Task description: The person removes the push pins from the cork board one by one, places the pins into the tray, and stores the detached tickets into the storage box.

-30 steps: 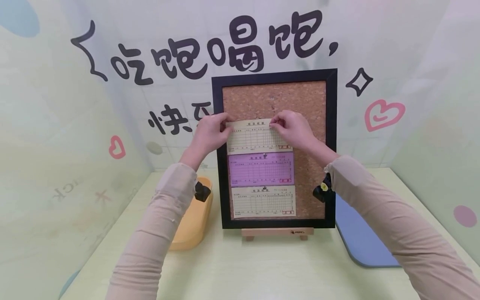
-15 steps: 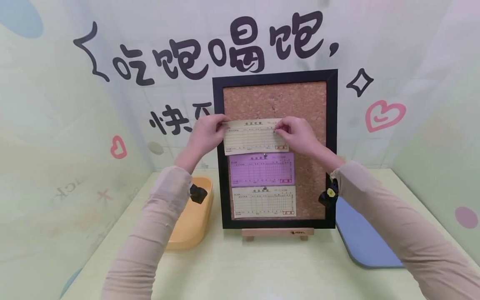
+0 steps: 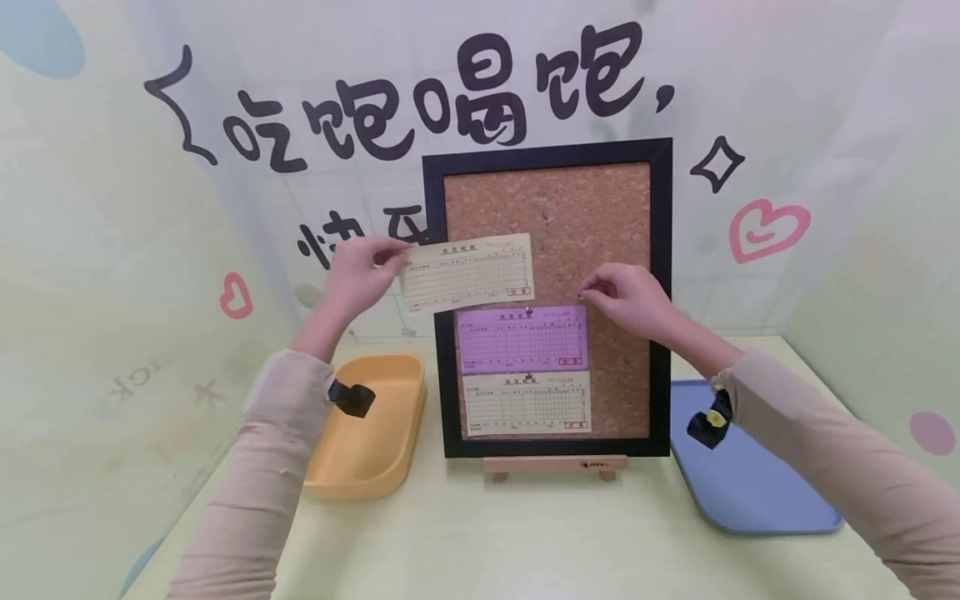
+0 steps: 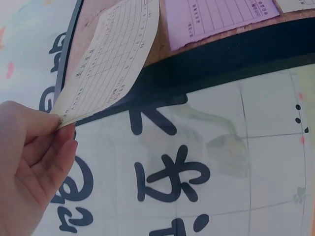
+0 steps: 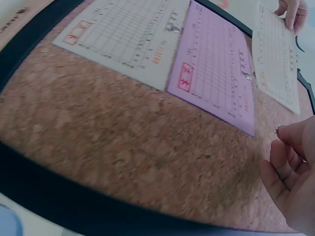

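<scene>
By the fingers of the left hand [image 3: 362, 279], closed in a pinch, the upper left corner of a loose slip [image 3: 468, 273] is held. At the right hand [image 3: 628, 298], thumb and forefinger are pressed together on a small metal pin [image 5: 278, 129]. The loose slip is tilted, partly in front of the cork board [image 3: 547, 200] and partly past its left edge.

Two slips are fastened below, judged finished as they hang: a purple slip [image 3: 517, 340] under an upper pin [image 3: 529, 311], and a lower cream slip [image 3: 527, 408] under a lower pin [image 3: 529, 377]. Left unsettled are the loose slip and the pinched pin, neither yet set down or fixed.

On the bench [image 3: 450, 542], a yellow tray [image 3: 393, 425] is placed left of the board, a blue tray [image 3: 750, 487] right; both are partly covered by the arms, so their contents cannot be fully told.
</scene>
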